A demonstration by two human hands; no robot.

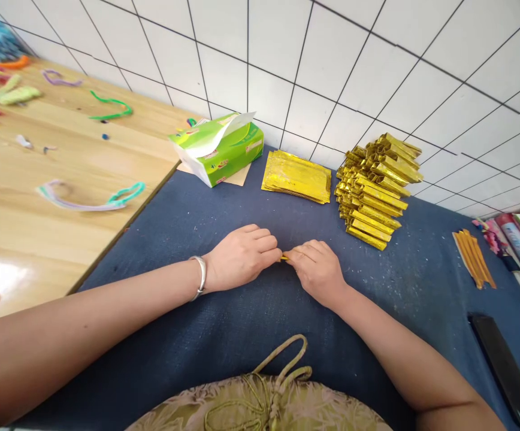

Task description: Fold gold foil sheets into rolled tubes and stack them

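Note:
My left hand, with a silver bangle at the wrist, is closed over one end of a small piece of gold foil paper. The fingers of my right hand pinch its other end. Only a thin strip of the foil paper shows between the two hands; the rest is hidden under the fingers. Beyond my hands lies a flat stack of gold foil sheets. To its right rises a pile of folded gold foil strips.
A green tissue box stands left of the foil stack, against the tiled wall. Brown strips, several books and a black case lie at the right. Coloured pipe cleaners are scattered on the wooden table.

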